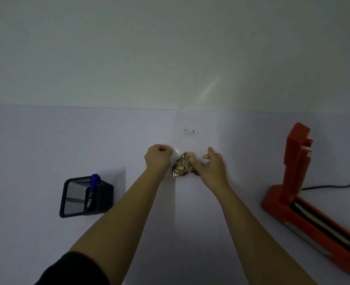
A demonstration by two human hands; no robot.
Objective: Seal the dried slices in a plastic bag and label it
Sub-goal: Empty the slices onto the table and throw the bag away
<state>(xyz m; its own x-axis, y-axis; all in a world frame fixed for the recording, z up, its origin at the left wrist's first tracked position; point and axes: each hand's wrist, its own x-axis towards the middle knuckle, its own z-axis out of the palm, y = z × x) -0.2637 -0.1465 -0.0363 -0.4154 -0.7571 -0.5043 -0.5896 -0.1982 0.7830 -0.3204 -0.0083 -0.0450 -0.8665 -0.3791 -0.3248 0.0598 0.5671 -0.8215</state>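
Only one view here, the head cam looking down at a pale counter [46,145] against a plain wall, pretty dim lighting.

Dead center there's a clear plastic bag [198,140] lying flat on the counter, honestly hard to see except for its faint edges and the glare. The dried slices [183,164], a brownish, mottled clump, sit in the near part of it, between the two hands. Further back on the bag is a small white label [189,131] with some print on it, too small to read.

The left hand [158,157] is curled into a loose fist at the bag's left edge, fingers closed together and looks like it's pinching the plastic there, though the film is so transparent I can't say for sure. The right hand [212,163] is on the other side, thumb touching the clump of slices, with the fingers spread and partly curled, not clamped around anything that I can see.

Off to the left, well apart from the bag, is a black mesh pen holder [83,197] with a blue marker [93,187] standing in it. On the right is an orange heat sealer [305,194] with its arm tipped up, and a black cord [334,185] runs off behind it toward the right edge.
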